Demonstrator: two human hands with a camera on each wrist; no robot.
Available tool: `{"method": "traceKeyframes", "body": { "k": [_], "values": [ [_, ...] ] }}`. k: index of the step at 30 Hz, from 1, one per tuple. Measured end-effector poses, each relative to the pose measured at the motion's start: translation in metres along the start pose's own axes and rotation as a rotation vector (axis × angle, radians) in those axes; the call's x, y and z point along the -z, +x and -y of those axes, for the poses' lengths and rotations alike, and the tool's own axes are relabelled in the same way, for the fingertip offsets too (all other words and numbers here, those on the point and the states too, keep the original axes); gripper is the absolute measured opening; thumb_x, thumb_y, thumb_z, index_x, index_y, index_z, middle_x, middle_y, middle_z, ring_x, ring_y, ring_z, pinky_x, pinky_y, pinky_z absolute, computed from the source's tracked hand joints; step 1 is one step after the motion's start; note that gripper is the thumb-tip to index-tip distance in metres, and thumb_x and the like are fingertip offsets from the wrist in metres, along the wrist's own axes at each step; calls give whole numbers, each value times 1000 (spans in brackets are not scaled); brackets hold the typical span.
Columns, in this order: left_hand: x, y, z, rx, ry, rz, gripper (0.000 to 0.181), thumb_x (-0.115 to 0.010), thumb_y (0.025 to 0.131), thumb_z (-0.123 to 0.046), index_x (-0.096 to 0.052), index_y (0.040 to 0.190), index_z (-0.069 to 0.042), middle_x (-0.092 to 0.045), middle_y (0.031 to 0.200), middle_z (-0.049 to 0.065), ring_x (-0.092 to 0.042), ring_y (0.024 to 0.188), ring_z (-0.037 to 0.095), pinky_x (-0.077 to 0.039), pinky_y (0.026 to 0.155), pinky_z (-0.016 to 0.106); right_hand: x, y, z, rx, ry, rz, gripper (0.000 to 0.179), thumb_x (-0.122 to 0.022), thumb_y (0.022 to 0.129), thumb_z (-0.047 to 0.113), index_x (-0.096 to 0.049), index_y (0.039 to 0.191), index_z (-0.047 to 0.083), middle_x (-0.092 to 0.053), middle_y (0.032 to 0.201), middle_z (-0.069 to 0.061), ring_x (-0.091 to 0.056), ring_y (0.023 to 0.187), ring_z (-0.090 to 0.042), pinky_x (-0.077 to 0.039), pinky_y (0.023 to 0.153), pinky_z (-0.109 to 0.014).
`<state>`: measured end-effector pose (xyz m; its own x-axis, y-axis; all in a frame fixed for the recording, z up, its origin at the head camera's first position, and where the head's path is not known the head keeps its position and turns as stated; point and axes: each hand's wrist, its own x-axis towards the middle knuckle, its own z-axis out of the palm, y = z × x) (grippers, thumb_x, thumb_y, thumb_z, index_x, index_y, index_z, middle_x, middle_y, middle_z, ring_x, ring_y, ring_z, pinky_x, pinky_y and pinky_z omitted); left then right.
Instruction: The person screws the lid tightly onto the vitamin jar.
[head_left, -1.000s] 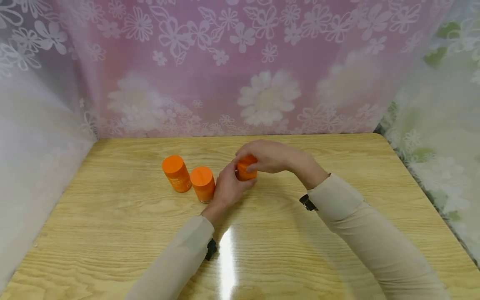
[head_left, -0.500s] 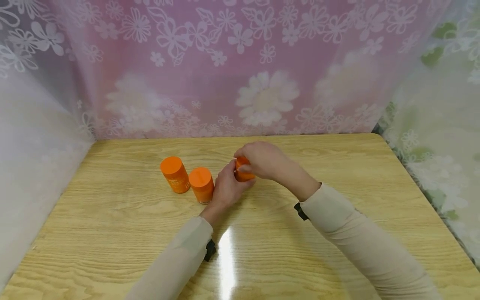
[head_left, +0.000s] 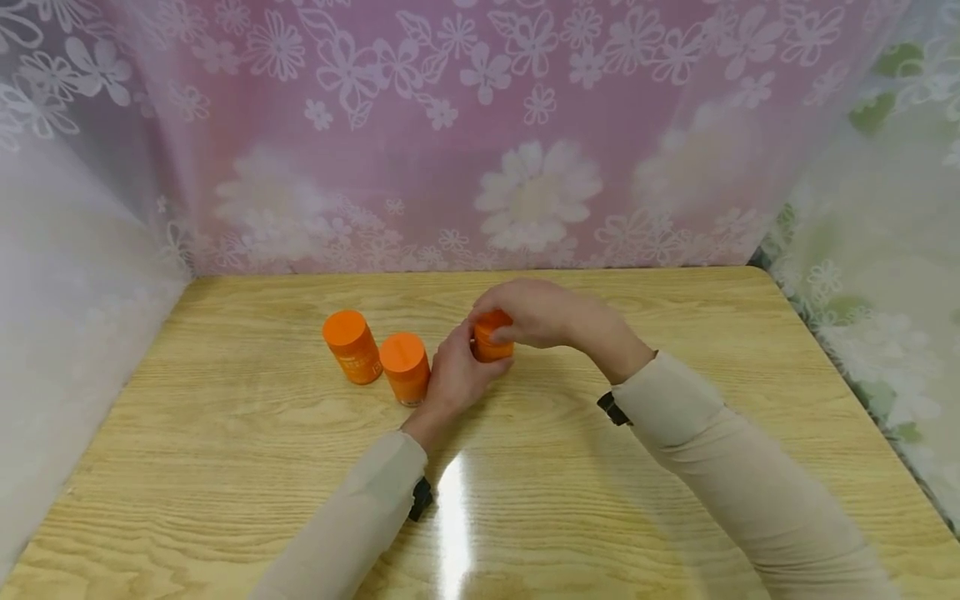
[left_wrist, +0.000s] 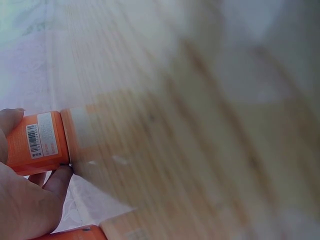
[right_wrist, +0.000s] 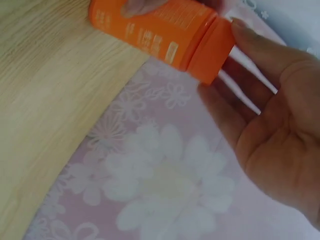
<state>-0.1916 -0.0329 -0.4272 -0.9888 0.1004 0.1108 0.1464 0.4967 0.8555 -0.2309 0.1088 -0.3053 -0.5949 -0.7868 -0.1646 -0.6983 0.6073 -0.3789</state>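
Note:
My left hand (head_left: 456, 375) grips the body of an orange plastic bottle (head_left: 493, 350), which stands upright on the table. From above, my right hand (head_left: 538, 313) holds the bottle's orange lid (right_wrist: 212, 50) between thumb and fingertips. In the right wrist view the lid sits on the bottle's neck, and pale lettering shows on the body. The left wrist view shows the bottle's white barcode label (left_wrist: 41, 135) beside my left fingers. Left of my left hand stand two more lidded orange bottles, a nearer one (head_left: 407, 375) close to its back and a farther one (head_left: 354, 350).
The wooden table (head_left: 247, 467) has light glare on its front middle. A pink floral curtain (head_left: 420, 167) hangs along the back edge, with pale sheets (head_left: 885, 275) at both sides.
My right hand has turned on the lid: its wrist swung down and left half a second ago and is now back up and right. The left hand and bottles stay in place.

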Motion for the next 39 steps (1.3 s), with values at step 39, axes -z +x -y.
{"method": "traceKeyframes", "body": {
  "k": [39],
  "values": [
    [0,0,1,-18,-5,6,58,-79,80,-21,-51,129,-9,-60,118,3,-58,103,19,-46,92,34,9,-1,13,-31,-98,60,48,-68,87,6,-57,133,13,-48,140,-8,-45,126,-27,-37,103,-41]
  ]
}}
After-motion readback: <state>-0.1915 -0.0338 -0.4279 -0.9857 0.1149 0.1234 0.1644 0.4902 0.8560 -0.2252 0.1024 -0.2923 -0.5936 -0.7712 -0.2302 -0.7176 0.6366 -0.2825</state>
